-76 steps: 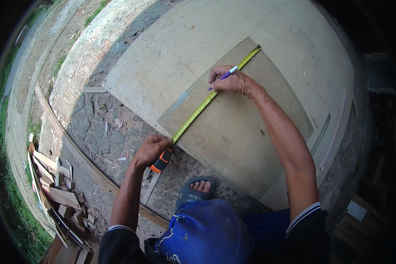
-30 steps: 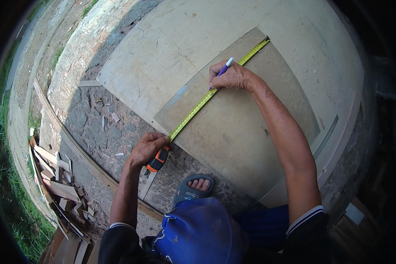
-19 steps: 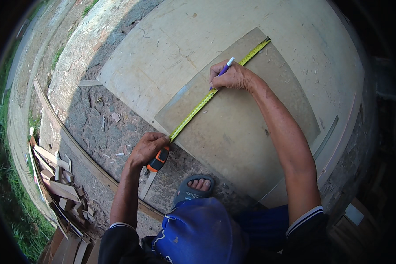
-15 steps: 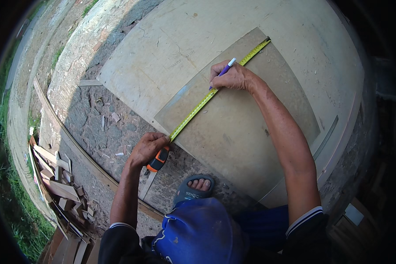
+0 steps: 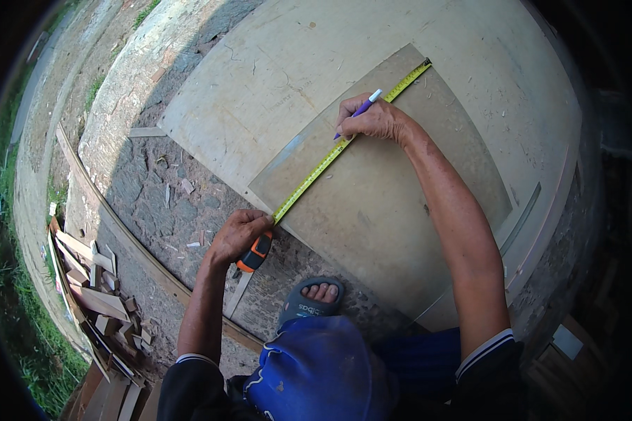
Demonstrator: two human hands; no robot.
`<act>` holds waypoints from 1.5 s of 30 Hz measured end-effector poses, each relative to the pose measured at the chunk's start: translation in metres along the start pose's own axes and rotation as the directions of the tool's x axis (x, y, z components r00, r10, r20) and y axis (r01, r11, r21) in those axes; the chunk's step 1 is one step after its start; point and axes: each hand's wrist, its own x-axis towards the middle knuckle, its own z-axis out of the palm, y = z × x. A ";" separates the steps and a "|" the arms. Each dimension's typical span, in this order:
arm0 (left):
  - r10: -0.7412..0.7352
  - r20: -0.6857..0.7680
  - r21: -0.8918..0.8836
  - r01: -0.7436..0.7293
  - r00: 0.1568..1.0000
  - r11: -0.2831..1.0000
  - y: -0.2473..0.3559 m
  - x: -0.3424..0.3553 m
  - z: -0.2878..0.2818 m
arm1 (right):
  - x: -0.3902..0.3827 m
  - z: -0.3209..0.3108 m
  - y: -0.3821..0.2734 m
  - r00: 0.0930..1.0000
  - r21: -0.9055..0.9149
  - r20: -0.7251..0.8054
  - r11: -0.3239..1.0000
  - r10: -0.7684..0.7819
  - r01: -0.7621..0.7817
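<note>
Gripping left hand: the thumb and fingers are closed on the tape measure, just beside the near edge of the tan sheet; the undersides of the fingers are hidden from me.
Tape measure case: orange and black, poking out below the left hand, over the ground past the sheet's edge.
Yellow tape: pulled out straight across the tan sheet, from the left hand to the sheet's far edge, its dark end lying near the far corner; it passes under the right hand.
Right hand: the fingers are curled around a pen, the hand above the middle stretch of tape.
Pen: purple with a white end, held tilted, its tip down at the tape's left edge; whether the tip touches the sheet I cannot tell.
Tan sheet: lying flat on top of a larger pale board, some specks scattered on both.
Foot: in a grey sandal, near the boards, with a blue cap in front of it.
Wood scraps: heaped off to the left, beyond a long wooden strip on the rough ground.
</note>
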 end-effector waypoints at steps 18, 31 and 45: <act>0.160 0.494 -0.060 -0.150 0.855 0.987 0.004 -0.036 0.167 | -0.226 -0.105 0.047 0.800 0.148 -0.585 0.953 -0.132 0.265; -0.134 0.842 0.055 0.164 0.522 0.985 -0.043 -0.060 0.314 | -0.443 -0.108 0.165 0.524 0.250 -0.840 0.958 0.142 0.140; -0.198 0.854 0.030 0.334 0.482 0.942 -0.071 -0.052 0.334 | -0.447 -0.092 0.178 0.602 0.191 -0.796 0.969 0.058 0.159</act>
